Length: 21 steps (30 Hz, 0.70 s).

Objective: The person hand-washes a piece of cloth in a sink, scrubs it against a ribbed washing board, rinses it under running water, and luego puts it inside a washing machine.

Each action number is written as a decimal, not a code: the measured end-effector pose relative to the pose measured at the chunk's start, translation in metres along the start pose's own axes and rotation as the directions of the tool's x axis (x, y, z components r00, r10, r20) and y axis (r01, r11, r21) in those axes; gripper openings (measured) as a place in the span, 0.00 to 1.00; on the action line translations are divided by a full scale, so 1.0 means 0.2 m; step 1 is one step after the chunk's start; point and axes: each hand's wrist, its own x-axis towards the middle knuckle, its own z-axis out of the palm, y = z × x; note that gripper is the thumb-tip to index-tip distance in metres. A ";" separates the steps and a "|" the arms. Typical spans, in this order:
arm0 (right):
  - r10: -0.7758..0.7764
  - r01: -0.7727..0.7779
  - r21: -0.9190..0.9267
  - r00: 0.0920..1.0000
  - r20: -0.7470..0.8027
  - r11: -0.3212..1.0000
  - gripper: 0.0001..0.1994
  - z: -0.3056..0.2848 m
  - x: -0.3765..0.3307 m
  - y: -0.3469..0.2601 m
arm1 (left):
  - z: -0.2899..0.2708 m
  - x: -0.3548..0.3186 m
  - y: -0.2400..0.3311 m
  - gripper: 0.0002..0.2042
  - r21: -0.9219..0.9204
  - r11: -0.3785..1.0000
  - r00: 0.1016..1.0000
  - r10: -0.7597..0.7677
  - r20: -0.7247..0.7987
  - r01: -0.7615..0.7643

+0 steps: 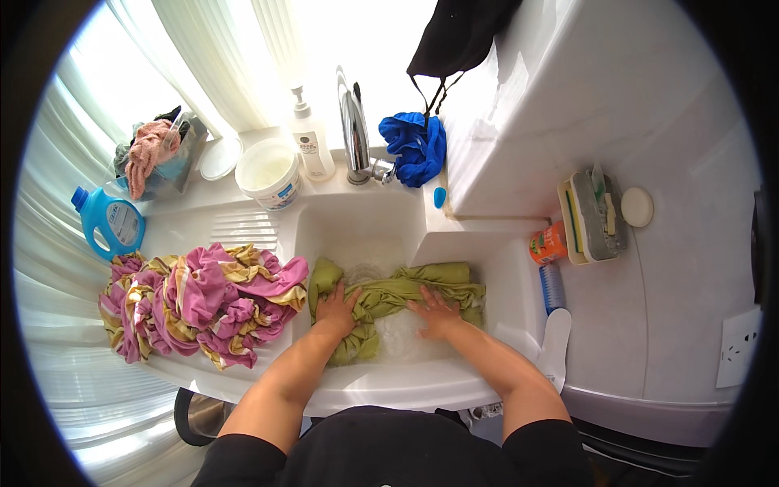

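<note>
A wet olive-green cloth (422,280) lies bunched in the water of the white sink basin (357,223). My left hand (335,311) presses down on its left part, fingers spread over the folds. My right hand (436,312) lies flat on the right part of the same cloth. Both forearms reach in over the sink's front rim.
A pink, yellow and white cloth pile (199,300) lies on the drainboard at left. Behind it stand a blue detergent bottle (111,219), a white tub (268,173) and a pump bottle (311,142). A chrome tap (355,130) and a blue cloth (418,146) sit at the back. Brushes (553,286) lie at right.
</note>
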 end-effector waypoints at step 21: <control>-0.166 0.688 0.118 0.332 -0.928 0.716 0.14 -0.12 -0.06 -0.40 | -0.35 -0.17 0.08 0.32 -0.441 -0.838 0.893 0.423 -0.151 0.322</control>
